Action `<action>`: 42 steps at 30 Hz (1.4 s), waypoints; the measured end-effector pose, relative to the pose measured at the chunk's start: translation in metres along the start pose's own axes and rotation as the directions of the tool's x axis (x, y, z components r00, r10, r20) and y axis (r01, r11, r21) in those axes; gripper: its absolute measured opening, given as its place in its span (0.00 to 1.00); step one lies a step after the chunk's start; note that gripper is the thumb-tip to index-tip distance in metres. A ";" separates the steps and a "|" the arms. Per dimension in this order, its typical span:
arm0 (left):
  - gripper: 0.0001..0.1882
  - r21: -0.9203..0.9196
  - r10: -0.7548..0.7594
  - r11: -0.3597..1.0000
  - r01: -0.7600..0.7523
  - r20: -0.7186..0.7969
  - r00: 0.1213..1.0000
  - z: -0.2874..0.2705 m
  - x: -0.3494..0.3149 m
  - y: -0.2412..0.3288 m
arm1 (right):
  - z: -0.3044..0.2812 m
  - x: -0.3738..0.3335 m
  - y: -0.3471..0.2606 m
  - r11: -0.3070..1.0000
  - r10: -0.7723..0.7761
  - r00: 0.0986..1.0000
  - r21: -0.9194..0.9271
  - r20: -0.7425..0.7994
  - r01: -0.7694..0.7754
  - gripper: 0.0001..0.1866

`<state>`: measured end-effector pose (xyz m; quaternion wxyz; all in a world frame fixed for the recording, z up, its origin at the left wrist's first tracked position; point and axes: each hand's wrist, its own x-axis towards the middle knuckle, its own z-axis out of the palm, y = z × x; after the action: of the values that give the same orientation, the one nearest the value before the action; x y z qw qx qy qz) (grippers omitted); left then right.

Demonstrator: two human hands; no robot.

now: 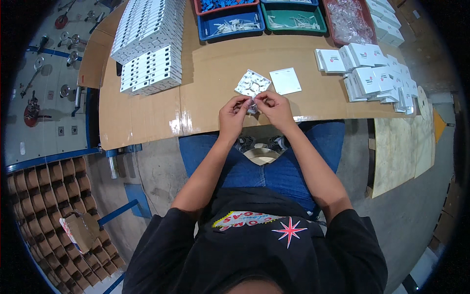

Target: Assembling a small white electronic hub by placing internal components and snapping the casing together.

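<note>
Close to the front edge of the cardboard-covered table, my left hand (234, 113) and my right hand (276, 110) meet with fingertips pinched together. Whatever sits between the fingers is too small and too covered to name; a bit of something pale or clear shows just under them. Right behind the fingertips lies a white square plastic housing (253, 82), its moulded inner side with openings facing up. A flat white square cover plate (285, 81) lies beside it on the right, apart from both hands.
White housings stand in tall stacked rows (149, 73) at the left. Along the back are a blue tray (230, 35) and a green tray (296, 31) of small white parts, and a red tray (360, 42) of clear bags. Wrapped white square packs (377, 81) pile up at the right.
</note>
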<state>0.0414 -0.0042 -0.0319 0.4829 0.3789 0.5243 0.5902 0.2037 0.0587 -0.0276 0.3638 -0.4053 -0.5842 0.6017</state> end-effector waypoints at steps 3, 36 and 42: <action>0.08 -0.001 0.021 1.000 -0.021 -0.015 1.000 0.004 0.000 0.002 | -0.001 0.001 0.003 1.000 0.002 1.000 -0.024 -0.005 -0.002 0.06; 0.05 0.045 0.042 0.998 -0.039 -0.073 0.996 0.007 -0.001 0.001 | -0.001 0.002 0.005 1.000 -0.003 0.999 -0.005 0.046 0.004 0.05; 0.05 0.061 0.036 0.998 -0.033 -0.052 0.998 0.009 -0.001 0.005 | -0.003 0.000 0.004 1.000 -0.014 0.999 -0.003 0.048 0.014 0.05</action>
<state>0.0496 -0.0033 -0.0258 0.4470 0.3865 0.5479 0.5921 0.2064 0.0602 -0.0311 0.3533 -0.3872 -0.5965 0.6078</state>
